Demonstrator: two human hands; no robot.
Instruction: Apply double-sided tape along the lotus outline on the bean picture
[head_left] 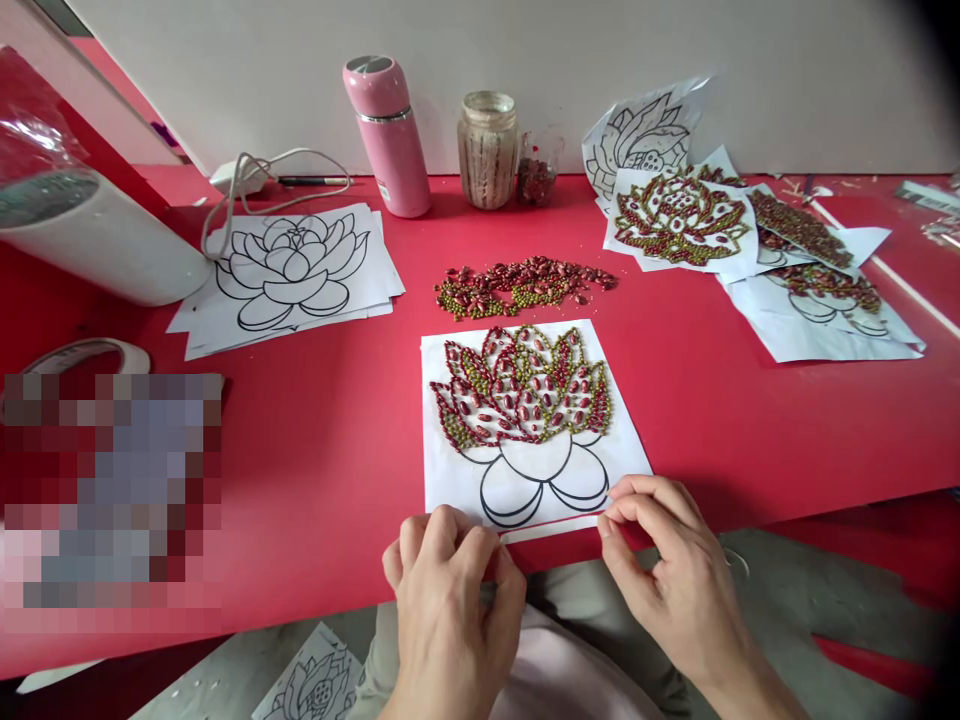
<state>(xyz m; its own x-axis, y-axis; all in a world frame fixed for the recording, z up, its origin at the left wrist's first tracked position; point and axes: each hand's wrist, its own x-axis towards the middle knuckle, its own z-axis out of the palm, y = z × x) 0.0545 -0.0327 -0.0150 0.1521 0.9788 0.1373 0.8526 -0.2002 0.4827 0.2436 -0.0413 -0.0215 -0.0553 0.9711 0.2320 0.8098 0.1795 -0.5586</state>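
Observation:
A white sheet (450,480) with a printed lotus outline lies on the red table. Red and green beans fill the upper petals of the lotus (525,385); its lower petals are bare line drawing. At the sheet's lower left edge is my left hand (454,600), its fingers curled down and their tips hidden. My right hand (667,570) is at the lower right corner, thumb and fingertips brought together in a pinch; what lies between them is too small to name. A narrow white strip (551,528) runs along the bottom edge between both hands.
Loose beans (525,285) are heaped behind the sheet. Further back stand a pink flask (390,140), a glass jar (487,150) and a small cup (537,180). Lotus printouts (292,270) lie left, bean-covered sheets (682,220) right. A white roll (112,240) rests far left.

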